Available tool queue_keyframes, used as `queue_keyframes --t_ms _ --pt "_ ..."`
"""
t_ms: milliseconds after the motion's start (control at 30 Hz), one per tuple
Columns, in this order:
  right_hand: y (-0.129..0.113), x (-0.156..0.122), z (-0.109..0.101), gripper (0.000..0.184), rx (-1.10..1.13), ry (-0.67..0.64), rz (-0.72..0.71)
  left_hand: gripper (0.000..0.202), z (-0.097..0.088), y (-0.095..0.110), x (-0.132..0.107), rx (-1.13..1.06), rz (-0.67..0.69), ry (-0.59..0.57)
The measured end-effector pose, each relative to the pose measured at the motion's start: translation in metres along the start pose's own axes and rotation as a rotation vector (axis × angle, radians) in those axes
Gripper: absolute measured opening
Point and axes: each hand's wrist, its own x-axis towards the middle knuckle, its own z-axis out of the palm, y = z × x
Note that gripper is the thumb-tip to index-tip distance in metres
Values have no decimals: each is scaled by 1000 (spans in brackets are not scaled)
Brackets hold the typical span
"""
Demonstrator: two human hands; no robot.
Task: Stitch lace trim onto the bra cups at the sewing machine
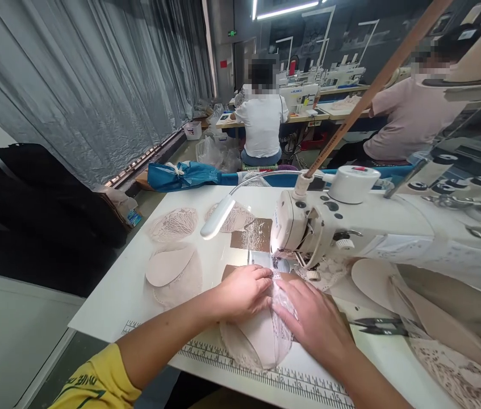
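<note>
A pale pink bra cup piece with lace [261, 341] lies on the machine bed, its far edge at the needle area of a white sewing machine [295, 227]. My left hand [244, 292] is on its left side, fingers bent and closed on the fabric near the presser foot. Against the lace strip on the right, my right hand [310, 312] holds the piece with thumb and fingertips. Both hands are close together, just in front of the needle. My fingers partly hide the fabric edge and the stitching spot.
Lace pieces [174, 224] and a smooth cup [170, 266] lie at left. Black thread snips [380, 326] and more cups [431, 312] lie at right. A lamp [218, 218] bends over the table, with a printed ruler [240, 358] along its front. Two people sit beyond.
</note>
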Motion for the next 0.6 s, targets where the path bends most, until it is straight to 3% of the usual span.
queue_keyframes --t_ms 233,600 --pt "5 2 7 35 -154 25 -9 52 -1 -5 2 86 -25 -22" --pt "-1 6 6 37 -152 -24 64 58 -7 -30 11 102 107 -110"
